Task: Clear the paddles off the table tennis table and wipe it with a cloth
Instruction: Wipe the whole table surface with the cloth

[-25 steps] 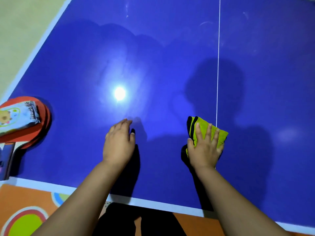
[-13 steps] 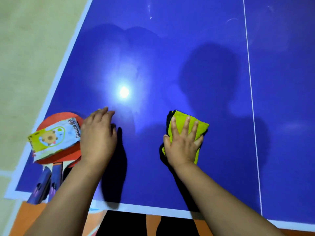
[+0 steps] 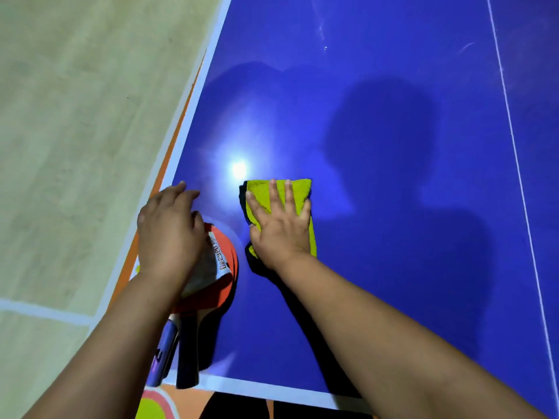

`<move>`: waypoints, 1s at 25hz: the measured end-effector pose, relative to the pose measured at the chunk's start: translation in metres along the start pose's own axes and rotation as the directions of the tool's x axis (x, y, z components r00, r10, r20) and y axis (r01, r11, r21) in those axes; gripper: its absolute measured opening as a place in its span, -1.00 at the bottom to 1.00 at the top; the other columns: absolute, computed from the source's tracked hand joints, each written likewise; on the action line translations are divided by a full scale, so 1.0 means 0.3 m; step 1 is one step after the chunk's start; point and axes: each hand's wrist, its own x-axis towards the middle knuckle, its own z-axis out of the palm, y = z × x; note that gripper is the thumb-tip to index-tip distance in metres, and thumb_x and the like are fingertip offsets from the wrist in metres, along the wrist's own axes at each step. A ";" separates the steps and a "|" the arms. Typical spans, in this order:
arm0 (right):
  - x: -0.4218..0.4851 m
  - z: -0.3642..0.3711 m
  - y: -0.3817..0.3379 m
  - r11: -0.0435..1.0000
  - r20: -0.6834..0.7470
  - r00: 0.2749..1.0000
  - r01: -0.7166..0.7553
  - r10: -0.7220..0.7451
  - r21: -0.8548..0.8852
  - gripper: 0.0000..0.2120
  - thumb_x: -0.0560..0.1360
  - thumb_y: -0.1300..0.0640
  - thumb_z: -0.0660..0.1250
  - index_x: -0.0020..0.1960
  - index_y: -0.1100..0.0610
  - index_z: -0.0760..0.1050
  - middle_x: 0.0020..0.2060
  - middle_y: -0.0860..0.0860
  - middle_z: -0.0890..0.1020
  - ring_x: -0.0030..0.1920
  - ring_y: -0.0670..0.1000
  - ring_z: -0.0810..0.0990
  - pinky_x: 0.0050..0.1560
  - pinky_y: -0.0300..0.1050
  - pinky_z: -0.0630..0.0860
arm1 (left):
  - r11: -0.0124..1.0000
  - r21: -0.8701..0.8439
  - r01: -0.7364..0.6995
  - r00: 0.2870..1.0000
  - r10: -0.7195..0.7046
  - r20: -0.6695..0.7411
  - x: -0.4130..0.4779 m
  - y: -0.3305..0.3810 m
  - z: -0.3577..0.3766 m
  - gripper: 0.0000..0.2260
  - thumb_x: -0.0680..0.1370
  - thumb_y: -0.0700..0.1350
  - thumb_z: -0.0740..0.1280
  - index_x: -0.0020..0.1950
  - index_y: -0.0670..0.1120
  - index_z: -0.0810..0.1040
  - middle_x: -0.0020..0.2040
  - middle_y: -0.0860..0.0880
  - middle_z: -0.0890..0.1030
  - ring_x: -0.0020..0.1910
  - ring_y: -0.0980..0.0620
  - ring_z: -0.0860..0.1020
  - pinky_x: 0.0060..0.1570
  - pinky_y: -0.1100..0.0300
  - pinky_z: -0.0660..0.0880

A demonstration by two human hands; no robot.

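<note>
Blue table (image 3: 393, 282), pale floor (image 3: 75, 116); left fingers (image 3: 179, 192) loose, right fingers (image 3: 273, 196) flat on cloth (image 3: 300, 190).

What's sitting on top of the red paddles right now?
A printed packet lies on the red paddles, with the left hand over it. The hand hides most of the packet and part of the blades.

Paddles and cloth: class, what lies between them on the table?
Nothing: the head view shows only a narrow bare strip of blue table between the red paddles and the yellow cloth.

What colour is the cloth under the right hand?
The cloth is yellow-green with black at its edge; head view shows it.
</note>
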 end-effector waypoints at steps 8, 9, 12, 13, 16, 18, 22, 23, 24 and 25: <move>-0.083 -0.029 0.363 0.983 -0.052 0.986 -0.150 0.156 0.104 -0.38 0.47 0.05 0.20 0.50 -0.21 0.15 0.56 -0.02 0.04 0.55 0.08 -0.09 0.45 0.21 0.02 | 0.987 -0.003 -0.163 0.978 0.162 0.132 0.017 0.337 0.133 -0.68 0.46 -0.24 0.33 0.21 -0.17 0.55 0.31 -0.17 0.48 0.29 -0.21 0.39 0.25 -0.07 0.27; -0.104 -0.037 0.447 0.976 -0.071 0.978 -0.187 0.195 0.109 -0.38 0.46 0.06 0.21 0.49 -0.20 0.18 0.55 -0.01 0.07 0.55 0.08 -0.06 0.45 0.22 0.05 | 0.984 -0.017 -0.180 0.974 0.180 0.141 0.013 0.395 0.155 -0.69 0.46 -0.25 0.33 0.20 -0.17 0.56 0.30 -0.18 0.49 0.28 -0.21 0.40 0.24 -0.07 0.29; -0.156 -0.060 0.683 0.949 -0.092 0.948 -0.292 0.304 0.119 -0.38 0.45 0.07 0.23 0.48 -0.19 0.22 0.54 0.00 0.13 0.55 0.08 -0.02 0.43 0.24 0.07 | 0.977 -0.041 -0.208 0.962 0.212 0.174 -0.008 0.560 0.221 -0.72 0.47 -0.24 0.32 0.18 -0.18 0.57 0.28 -0.18 0.50 0.27 -0.21 0.41 0.24 -0.08 0.30; -0.171 -0.069 0.762 0.939 -0.093 0.938 -0.324 0.334 0.115 -0.37 0.45 0.07 0.24 0.48 -0.19 0.21 0.54 0.00 0.14 0.55 0.08 -0.01 0.43 0.24 0.08 | 0.977 -0.056 -0.206 0.959 0.213 0.189 -0.016 0.620 0.245 -0.72 0.49 -0.23 0.31 0.19 -0.18 0.56 0.30 -0.17 0.49 0.29 -0.20 0.40 0.26 -0.07 0.27; -0.214 -0.088 0.996 0.912 -0.119 0.906 -0.395 0.406 0.107 -0.36 0.43 0.08 0.26 0.49 -0.16 0.23 0.53 0.01 0.17 0.54 0.08 0.04 0.41 0.23 0.12 | 0.976 -0.101 -0.195 0.952 0.213 0.219 -0.027 0.790 0.313 -0.70 0.52 -0.17 0.27 0.24 -0.15 0.53 0.36 -0.12 0.44 0.35 -0.15 0.32 0.31 -0.01 0.17; -0.242 -0.100 1.153 0.880 -0.114 0.874 -0.460 0.472 0.116 -0.36 0.44 0.09 0.25 0.49 -0.17 0.21 0.53 0.00 0.16 0.54 0.07 0.03 0.43 0.23 0.10 | 0.972 -0.127 -0.197 0.950 0.222 0.220 -0.028 0.887 0.356 -0.72 0.53 -0.17 0.27 0.23 -0.15 0.53 0.36 -0.12 0.43 0.36 -0.14 0.32 0.31 0.01 0.16; -0.256 -0.128 1.322 0.777 -0.079 0.774 -0.618 0.628 0.121 -0.38 0.51 0.03 0.22 0.52 -0.18 0.11 0.55 -0.01 0.08 0.55 0.06 -0.07 0.46 0.23 0.03 | 0.966 -0.160 -0.201 0.942 0.236 0.239 -0.025 0.990 0.396 -0.72 0.53 -0.16 0.26 0.23 -0.14 0.53 0.37 -0.11 0.43 0.36 -0.13 0.31 0.30 0.01 0.16; -0.247 -0.126 1.321 0.760 -0.073 0.757 -0.640 0.649 0.116 -0.39 0.52 -0.01 0.21 0.53 -0.18 0.09 0.56 0.00 0.05 0.55 0.06 -0.09 0.45 0.24 0.01 | 0.965 -0.164 -0.202 0.943 0.237 0.233 -0.014 0.987 0.397 -0.72 0.53 -0.16 0.27 0.23 -0.14 0.53 0.37 -0.11 0.43 0.36 -0.13 0.31 0.30 0.01 0.16; -0.233 -0.122 1.304 0.742 -0.064 0.741 -0.660 0.669 0.119 -0.39 0.53 -0.06 0.20 0.53 -0.18 0.06 0.56 0.00 0.02 0.55 0.07 -0.11 0.45 0.25 -0.01 | 0.966 -0.163 -0.203 0.945 0.237 0.225 0.001 0.974 0.395 -0.72 0.53 -0.17 0.27 0.23 -0.14 0.53 0.37 -0.11 0.43 0.36 -0.13 0.31 0.30 0.01 0.16; -0.216 -0.118 1.278 0.722 -0.056 0.721 -0.680 0.690 0.127 -0.38 0.54 -0.10 0.19 0.54 -0.18 0.04 0.56 0.01 0.00 0.55 0.08 -0.13 0.45 0.25 -0.02 | 0.966 -0.160 -0.202 0.947 0.234 0.219 0.022 0.949 0.391 -0.72 0.52 -0.17 0.28 0.22 -0.14 0.54 0.37 -0.10 0.43 0.36 -0.13 0.32 0.30 0.01 0.17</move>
